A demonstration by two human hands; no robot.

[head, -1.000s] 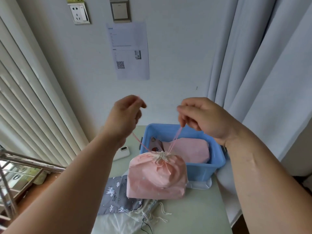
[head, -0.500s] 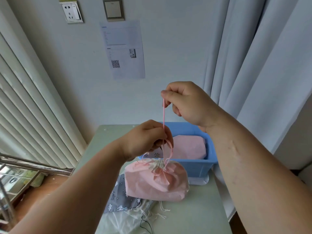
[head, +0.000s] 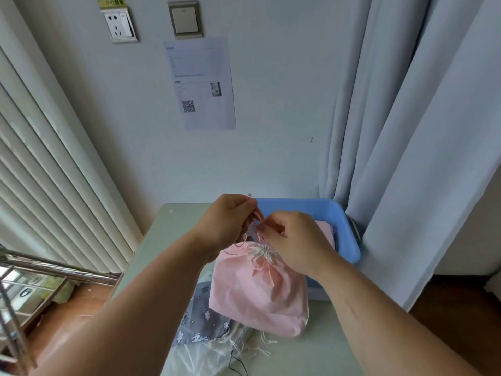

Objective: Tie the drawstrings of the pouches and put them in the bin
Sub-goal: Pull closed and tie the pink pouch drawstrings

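Note:
A full pink pouch stands on the pale green table, its gathered neck pointing up. Both hands work just above that neck. My left hand pinches a loop of the pink drawstring, whose tip pokes out over my fingers. My right hand pinches the other strand close beside it, fingertips almost touching the left ones. Behind the pouch sits the blue bin with another pink pouch inside, mostly hidden by my right hand.
A grey patterned pouch and a clear plastic bag with white strings lie at the table's front. Pale curtains hang right of the bin, blinds on the left, a metal rail lower left.
My right hand dropped from high above the pouch down to its neck. Both hands came together on the drawstring, which is now looped instead of stretched upward.

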